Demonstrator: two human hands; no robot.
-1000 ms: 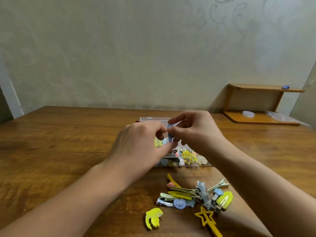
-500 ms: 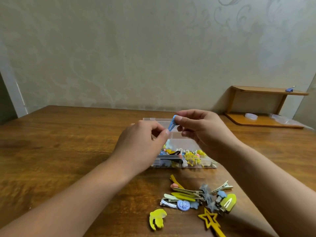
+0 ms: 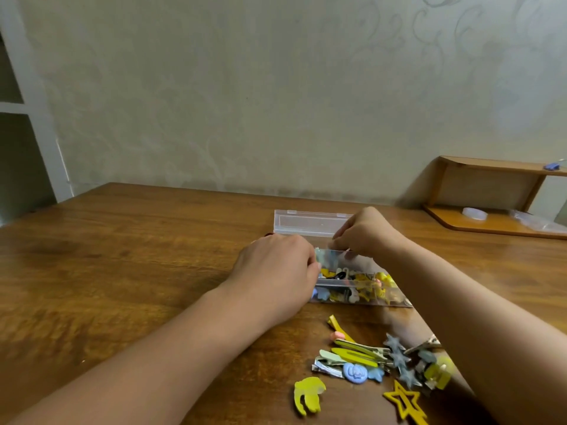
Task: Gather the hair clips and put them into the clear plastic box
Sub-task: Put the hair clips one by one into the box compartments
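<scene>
Clear, thin plastic makes up the clear plastic box (image 3: pixel 362 297), which in the head view sits directly under both hands, its hinged lid (image 3: pixel 310 223) lying open flat on the far side of the knuckles. The left hand (image 3: pixel 276 280) is curled over the box's left end, fingers folded; whether it grips the wall or only steadies it is hidden. The right hand (image 3: pixel 365 233) hovers over the far rim with fingertips pinched together pointing down into the box; what they pinch, if anything, cannot be made out. Inside the box lies a jumble of yellow, blue and white clips. Nearer the body than the hands, just inside the right forearm, the loose hair clips (image 3: pixel 377 360) lie heaped on the wooden table (image 3: pixel 122 271): metal alligator jaws, a blue pumpkin-faced button, grey felt stars, a yellow star outline and a yellow hand-shaped piece. These look light, stiff and small, likely slippery on their metal parts; pinching each by its long edges or its decoration should hold best. The box itself looks light enough to skid, so steadying it seems sensible.
</scene>
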